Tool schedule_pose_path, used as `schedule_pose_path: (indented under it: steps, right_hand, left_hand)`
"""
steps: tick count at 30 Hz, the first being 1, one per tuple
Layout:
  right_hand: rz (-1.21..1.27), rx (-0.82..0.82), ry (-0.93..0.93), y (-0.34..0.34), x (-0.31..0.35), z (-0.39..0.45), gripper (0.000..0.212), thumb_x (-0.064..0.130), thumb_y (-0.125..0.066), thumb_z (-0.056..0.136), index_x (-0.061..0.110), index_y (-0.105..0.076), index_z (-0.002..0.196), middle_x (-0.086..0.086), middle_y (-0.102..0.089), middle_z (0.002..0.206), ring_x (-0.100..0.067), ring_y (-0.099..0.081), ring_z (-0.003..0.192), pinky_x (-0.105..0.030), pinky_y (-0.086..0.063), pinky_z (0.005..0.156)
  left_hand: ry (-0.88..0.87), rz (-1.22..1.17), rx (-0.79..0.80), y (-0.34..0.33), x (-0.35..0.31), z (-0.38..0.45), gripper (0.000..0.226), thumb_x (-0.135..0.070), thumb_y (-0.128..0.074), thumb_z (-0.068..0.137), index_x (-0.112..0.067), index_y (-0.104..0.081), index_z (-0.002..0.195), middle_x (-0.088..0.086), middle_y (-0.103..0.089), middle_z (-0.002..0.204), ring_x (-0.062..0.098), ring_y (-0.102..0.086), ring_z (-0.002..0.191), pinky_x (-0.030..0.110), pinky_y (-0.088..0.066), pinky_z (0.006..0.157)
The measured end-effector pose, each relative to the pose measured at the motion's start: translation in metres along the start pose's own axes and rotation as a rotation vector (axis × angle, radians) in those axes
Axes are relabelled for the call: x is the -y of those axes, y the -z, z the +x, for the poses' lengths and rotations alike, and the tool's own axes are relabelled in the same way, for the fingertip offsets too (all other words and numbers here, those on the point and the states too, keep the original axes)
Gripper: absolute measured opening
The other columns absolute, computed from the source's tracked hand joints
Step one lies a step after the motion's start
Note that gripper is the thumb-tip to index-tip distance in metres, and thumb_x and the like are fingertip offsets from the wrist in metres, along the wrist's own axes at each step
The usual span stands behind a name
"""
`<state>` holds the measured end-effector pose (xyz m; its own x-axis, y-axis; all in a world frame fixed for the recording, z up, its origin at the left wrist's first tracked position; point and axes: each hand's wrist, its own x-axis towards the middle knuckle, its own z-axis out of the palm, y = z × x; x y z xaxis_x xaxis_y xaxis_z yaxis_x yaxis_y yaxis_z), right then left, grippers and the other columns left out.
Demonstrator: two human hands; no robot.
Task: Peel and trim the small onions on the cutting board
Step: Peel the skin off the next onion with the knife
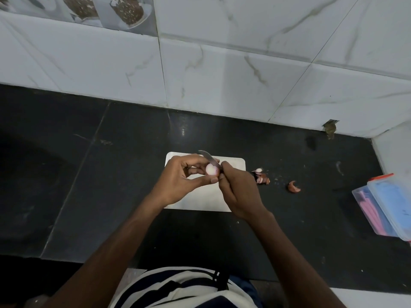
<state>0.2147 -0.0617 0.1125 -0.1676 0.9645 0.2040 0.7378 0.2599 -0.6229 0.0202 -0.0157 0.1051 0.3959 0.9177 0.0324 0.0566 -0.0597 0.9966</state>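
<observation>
You see one small onion, pale pink and mostly peeled, raised above the white cutting board, which lies flat.

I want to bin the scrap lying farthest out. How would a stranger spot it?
Start at the white cutting board on the black counter and look right, past the small heap of peels. The lone peel lies apart: one curled reddish-brown crescent.

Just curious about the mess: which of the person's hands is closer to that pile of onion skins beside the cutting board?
Right. The right hand, holding the knife, sits just left of the onion skins; the left hand, holding the onion, is farther left over the cutting board.
</observation>
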Motion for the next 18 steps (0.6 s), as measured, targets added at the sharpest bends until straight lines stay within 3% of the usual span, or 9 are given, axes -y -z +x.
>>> schedule_pose_path:
  steps: [3,8,15,18]
  right_hand:
    - [0.213,-0.094,-0.042,0.000,0.006,0.001,0.029,0.033,-0.044,0.105,0.015,-0.046,0.082,0.014,-0.042,0.059,-0.011,-0.042,0.051,-0.025,-0.030,0.052]
    - [0.101,-0.118,-0.048,0.009,0.013,0.001,0.036,0.043,-0.050,0.106,0.022,-0.043,0.078,0.013,-0.040,0.055,-0.012,-0.044,0.050,-0.018,-0.026,0.052]
    - [-0.033,-0.171,-0.113,0.010,0.023,0.003,0.044,0.055,-0.043,0.106,0.023,-0.045,0.075,0.014,-0.039,0.054,-0.008,-0.045,0.050,-0.025,-0.029,0.050]
    - [-0.122,-0.249,-0.181,0.008,0.021,0.006,0.042,0.048,-0.035,0.110,0.024,-0.047,0.078,0.015,-0.040,0.055,-0.006,-0.046,0.050,-0.029,-0.035,0.049]
  left_hand:
    - [0.069,-0.266,-0.073,-0.014,0.005,-0.007,0.044,-0.011,-0.084,0.089,0.001,-0.076,0.130,0.011,-0.082,0.126,0.029,-0.078,0.121,0.041,-0.062,0.108]
    - [0.049,-0.315,-0.135,-0.018,0.004,-0.010,0.042,-0.016,-0.080,0.090,-0.005,-0.075,0.131,0.001,-0.082,0.128,0.022,-0.077,0.124,0.036,-0.061,0.109]
    - [0.010,-0.304,-0.112,-0.011,-0.006,-0.004,0.041,-0.012,-0.076,0.092,-0.005,-0.073,0.132,-0.004,-0.082,0.129,0.018,-0.077,0.125,0.024,-0.061,0.100]
    - [0.016,-0.261,-0.099,-0.012,-0.011,-0.004,0.041,-0.017,-0.077,0.091,-0.010,-0.075,0.131,-0.004,-0.083,0.126,0.017,-0.078,0.122,0.024,-0.062,0.099]
